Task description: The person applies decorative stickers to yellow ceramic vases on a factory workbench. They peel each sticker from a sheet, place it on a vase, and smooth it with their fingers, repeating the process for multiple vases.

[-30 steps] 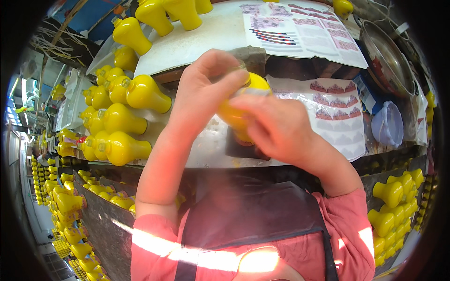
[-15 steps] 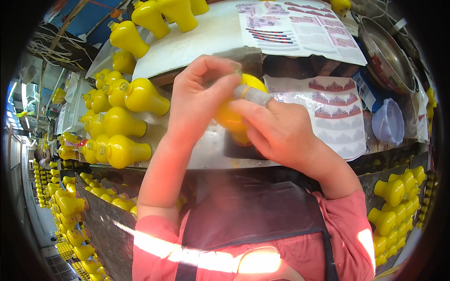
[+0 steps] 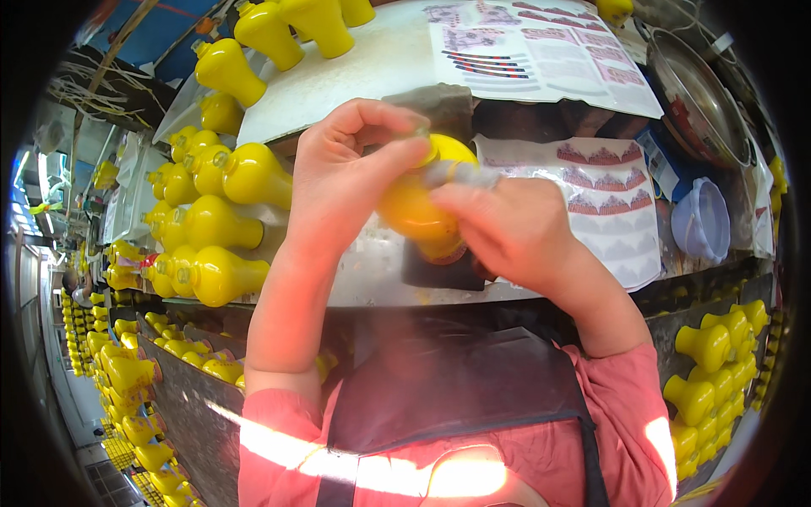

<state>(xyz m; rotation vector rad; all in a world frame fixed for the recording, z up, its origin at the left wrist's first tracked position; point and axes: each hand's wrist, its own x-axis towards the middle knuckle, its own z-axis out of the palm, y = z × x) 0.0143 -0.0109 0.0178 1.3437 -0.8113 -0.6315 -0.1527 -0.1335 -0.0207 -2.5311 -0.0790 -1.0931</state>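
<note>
Between my hands is a glossy yellow vase-shaped bottle point(image 3: 411, 211), tilted above the front of the table. My left hand point(image 3: 342, 173) is closed in a pinch on its narrow neck at the top. From the right, my right hand point(image 3: 511, 221) grips a small grey streaked piece with a thin yellow band point(image 3: 460, 174), laid against the bottle's shoulder. Motion blurs this piece, so its exact kind is unclear. The right fingers partly cover the bottle's side. A dark flat pad point(image 3: 439, 272) lies beneath the bottle.
Yellow bottles point(image 3: 228, 224) lie in rows at the left; others point(image 3: 228, 72) stand at the far left. Printed decal sheets point(image 3: 612, 245) lie to the right and on a raised white board point(image 3: 338, 80). A lilac basin point(image 3: 703, 221) and a metal pan point(image 3: 697, 97) are at the right.
My left hand has shifted slightly left with the bottle's neck. My right hand has moved slightly right and down, and the grey piece is more blurred against the bottle.
</note>
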